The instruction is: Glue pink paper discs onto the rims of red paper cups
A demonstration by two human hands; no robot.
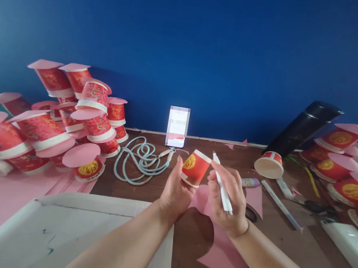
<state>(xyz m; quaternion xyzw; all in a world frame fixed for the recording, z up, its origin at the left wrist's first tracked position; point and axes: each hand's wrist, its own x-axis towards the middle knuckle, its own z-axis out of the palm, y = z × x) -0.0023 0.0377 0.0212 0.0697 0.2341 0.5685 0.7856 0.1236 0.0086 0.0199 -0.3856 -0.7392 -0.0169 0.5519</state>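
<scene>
Near the middle, my left hand (pixel 176 192) is wrapped round a red paper cup (pixel 196 169) with a gold round emblem and a pale rim. The cup leans a little, its white edge uppermost. Just to its right, my right hand (pixel 228 198) grips a white pen (pixel 223 188). The pen's tip points up and left, close beside the cup; I cannot tell whether the two touch. Beneath my hands lies cut pink paper (pixel 228 250) with curved edges.
Stacked red cups with pink paper tops (pixel 91 127) crowd the left; more cups (pixel 341 139) stand at right. A lit phone (pixel 177 127) leans against the blue wall (pixel 193 41). A coiled cable (pixel 133 167), black bottle (pixel 298 130), loose cup (pixel 269 165) and white power strip (pixel 351 247) surround my hands.
</scene>
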